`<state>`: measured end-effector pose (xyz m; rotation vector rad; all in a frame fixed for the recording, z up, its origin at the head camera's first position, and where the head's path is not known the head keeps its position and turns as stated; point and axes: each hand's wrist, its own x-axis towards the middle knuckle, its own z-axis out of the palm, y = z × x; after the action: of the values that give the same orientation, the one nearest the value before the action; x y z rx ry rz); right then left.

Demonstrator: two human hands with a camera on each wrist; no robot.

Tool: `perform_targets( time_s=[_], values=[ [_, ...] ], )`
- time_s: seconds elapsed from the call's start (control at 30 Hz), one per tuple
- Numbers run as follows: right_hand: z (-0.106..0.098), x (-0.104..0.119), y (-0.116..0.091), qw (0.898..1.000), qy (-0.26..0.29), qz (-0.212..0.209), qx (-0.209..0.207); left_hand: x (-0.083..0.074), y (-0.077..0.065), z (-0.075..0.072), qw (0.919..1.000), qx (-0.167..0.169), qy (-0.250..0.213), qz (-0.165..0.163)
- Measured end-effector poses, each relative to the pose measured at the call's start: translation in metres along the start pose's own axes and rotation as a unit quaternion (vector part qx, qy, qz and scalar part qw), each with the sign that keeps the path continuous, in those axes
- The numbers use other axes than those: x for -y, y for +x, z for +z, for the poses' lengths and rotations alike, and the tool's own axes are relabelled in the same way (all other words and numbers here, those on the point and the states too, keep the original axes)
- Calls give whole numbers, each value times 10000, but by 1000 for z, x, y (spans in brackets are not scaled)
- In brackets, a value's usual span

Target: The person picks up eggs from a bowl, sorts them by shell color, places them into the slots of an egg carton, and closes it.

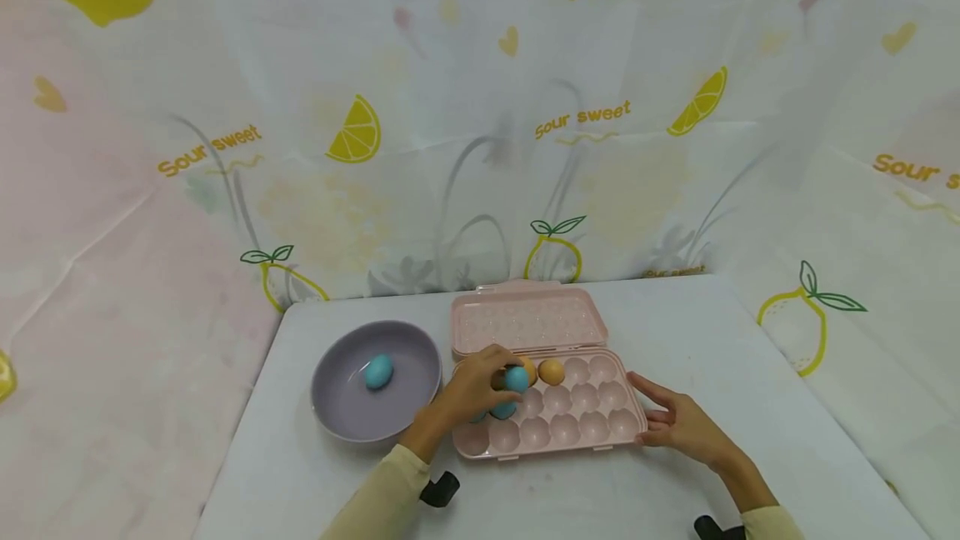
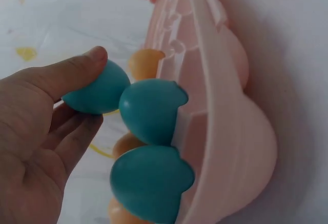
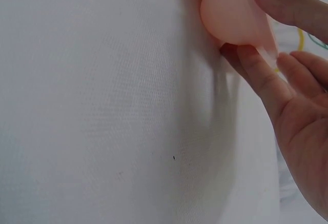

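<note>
My left hand (image 1: 474, 383) pinches a blue egg (image 1: 516, 379) between thumb and fingers, over the left part of a pink egg carton (image 1: 564, 430). In the left wrist view, this egg overlaps one of two blue eggs (image 2: 148, 183) seated in the carton's near cups. Orange-tan eggs (image 1: 551, 372) sit in the back row, some partly hidden behind the left hand. At the carton's right end, my right hand (image 1: 686, 426) holds the edge, its fingertips at the rim and against the underside of a cup in the right wrist view.
Left of the carton stands a round grey-purple bowl (image 1: 337, 415) with one blue egg (image 1: 378, 371) inside. The carton's lid (image 1: 528, 319) lies open toward the back of the white table (image 1: 570, 498). Behind hangs a lemon-print cloth (image 1: 450, 190).
</note>
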<state>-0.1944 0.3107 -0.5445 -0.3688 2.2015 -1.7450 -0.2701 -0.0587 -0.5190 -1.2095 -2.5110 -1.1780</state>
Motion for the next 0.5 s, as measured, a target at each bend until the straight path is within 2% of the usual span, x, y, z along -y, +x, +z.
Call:
perform_targets(
  time_s=[0.17,0.33,0.5],
  values=[
    [0,1,0,10000,47,34,-1,0,3,9,9996,-72,100,240],
    [1,2,0,9999,112,100,3,2,3,15,9969,71,538,567],
    [1,3,-1,9999,52,138,-16,4,3,20,9960,236,614,602]
  ],
)
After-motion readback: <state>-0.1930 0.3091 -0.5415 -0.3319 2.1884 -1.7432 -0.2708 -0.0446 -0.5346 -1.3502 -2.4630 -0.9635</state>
